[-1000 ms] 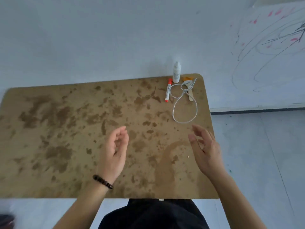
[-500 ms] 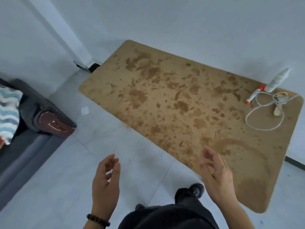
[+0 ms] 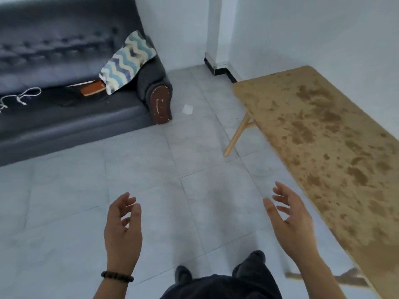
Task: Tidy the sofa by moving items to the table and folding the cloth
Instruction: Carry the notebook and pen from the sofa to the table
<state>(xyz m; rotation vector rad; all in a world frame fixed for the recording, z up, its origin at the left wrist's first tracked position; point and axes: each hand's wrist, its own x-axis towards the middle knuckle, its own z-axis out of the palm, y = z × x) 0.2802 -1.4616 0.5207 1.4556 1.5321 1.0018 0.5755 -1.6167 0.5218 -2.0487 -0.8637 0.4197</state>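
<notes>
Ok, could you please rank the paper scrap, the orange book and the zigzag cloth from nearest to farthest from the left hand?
From the left hand:
1. Paper scrap, on the floor beside the sofa.
2. Orange book, on the sofa seat.
3. Zigzag cloth, draped over the armrest, farthest back.

A small white paper scrap [image 3: 187,109] is seen lying on the grey tiled floor [image 3: 151,180]; a white pillar [image 3: 218,29] is edged below by dark skirting [image 3: 216,69].

Two empty, loosely curled hands, left hand [image 3: 123,229] and right hand [image 3: 293,225], above grey floor [image 3: 194,169]; sofa [image 3: 64,117] with zigzag cloth [image 3: 127,61] far left; stained table [image 3: 336,147] right
</notes>
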